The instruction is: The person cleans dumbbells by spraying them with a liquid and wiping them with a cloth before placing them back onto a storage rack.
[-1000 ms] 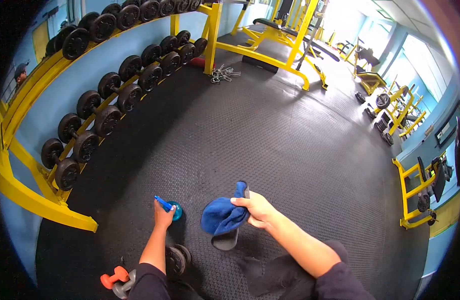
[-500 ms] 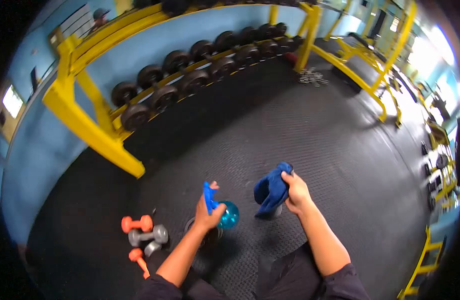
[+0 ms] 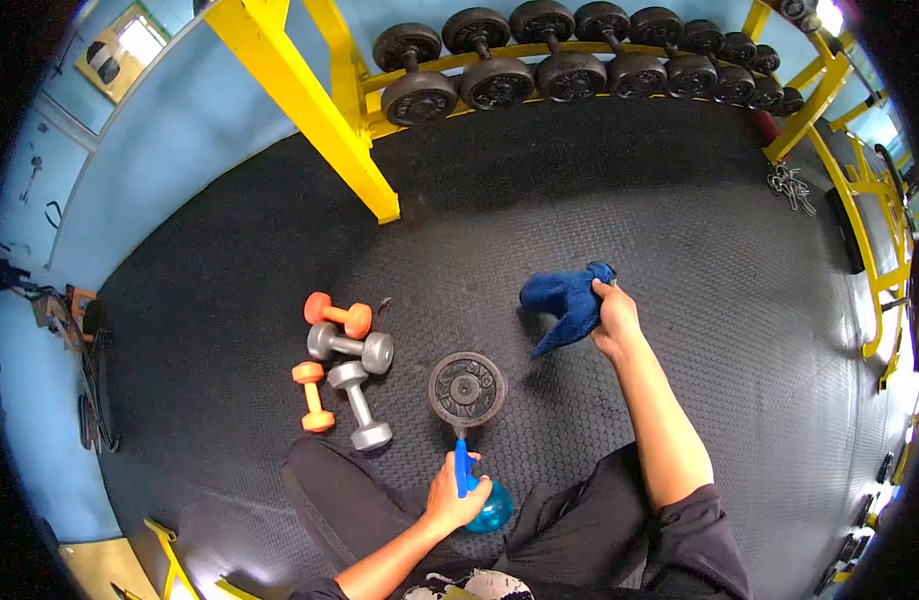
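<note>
My left hand [image 3: 455,498] is closed around a spray bottle [image 3: 491,508] with a blue trigger head and a round teal body, held low between my legs. Just beyond its nozzle, a dark round weight [image 3: 467,391] with raised lettering is on the floor; whatever is under its top face is hidden. My right hand [image 3: 615,318] grips a bunched dark blue cloth [image 3: 567,304], which hangs above the mat to the right of the weight. Left of the weight lie two orange dumbbells [image 3: 313,397] and two grey dumbbells [image 3: 360,405].
A yellow rack [image 3: 309,105] with a row of black dumbbells [image 3: 499,82] stands along the blue wall. At the far right, a metal chain [image 3: 790,188] lies by a yellow frame [image 3: 847,205]. My crossed legs [image 3: 579,525] rest on the black textured mat [image 3: 619,220].
The view has swung left and down. My left hand has brought the spray bottle closer to my body, and the round weight now shows fully. The cloth stays in my right hand.
</note>
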Demonstrator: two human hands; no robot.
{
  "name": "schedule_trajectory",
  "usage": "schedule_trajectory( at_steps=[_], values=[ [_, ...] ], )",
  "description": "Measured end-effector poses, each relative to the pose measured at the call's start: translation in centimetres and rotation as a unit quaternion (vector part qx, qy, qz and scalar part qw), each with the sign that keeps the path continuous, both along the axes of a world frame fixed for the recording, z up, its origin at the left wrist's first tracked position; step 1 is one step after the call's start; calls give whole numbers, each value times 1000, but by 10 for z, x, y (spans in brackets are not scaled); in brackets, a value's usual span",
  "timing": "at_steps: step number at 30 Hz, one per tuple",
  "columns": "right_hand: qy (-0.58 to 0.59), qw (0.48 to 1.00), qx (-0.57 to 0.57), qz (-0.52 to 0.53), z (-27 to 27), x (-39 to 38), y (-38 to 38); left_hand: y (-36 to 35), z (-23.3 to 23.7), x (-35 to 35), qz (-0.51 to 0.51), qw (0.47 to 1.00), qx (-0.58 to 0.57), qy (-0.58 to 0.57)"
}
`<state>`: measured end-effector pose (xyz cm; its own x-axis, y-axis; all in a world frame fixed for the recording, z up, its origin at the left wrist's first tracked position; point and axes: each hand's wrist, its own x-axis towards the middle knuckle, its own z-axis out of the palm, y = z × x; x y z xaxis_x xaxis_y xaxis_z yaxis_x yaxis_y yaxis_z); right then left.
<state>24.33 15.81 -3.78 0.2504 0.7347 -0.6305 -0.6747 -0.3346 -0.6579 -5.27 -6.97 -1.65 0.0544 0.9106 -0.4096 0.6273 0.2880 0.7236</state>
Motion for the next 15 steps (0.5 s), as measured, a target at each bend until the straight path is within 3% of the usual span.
schedule_trajectory(
  at_steps=[3,6,10,13,15],
  values=[
    [5,1000,-17,-13,4,-10,3,2,-9,3,23,998,-60,18],
    [23,1000,-3,-5,27,-11,4,1,-13,6,37,999,-13,-14],
    [43,997,62,8,33,-4,-2,6,-17,4,-12,999,37,28],
    [50,993,102,-1,39,7,-5,14,-14,7,-14,998,-56,-12],
    [49,992,117,-12,43,18,-7,22,-18,18,-63,998,17,-17]
  ],
)
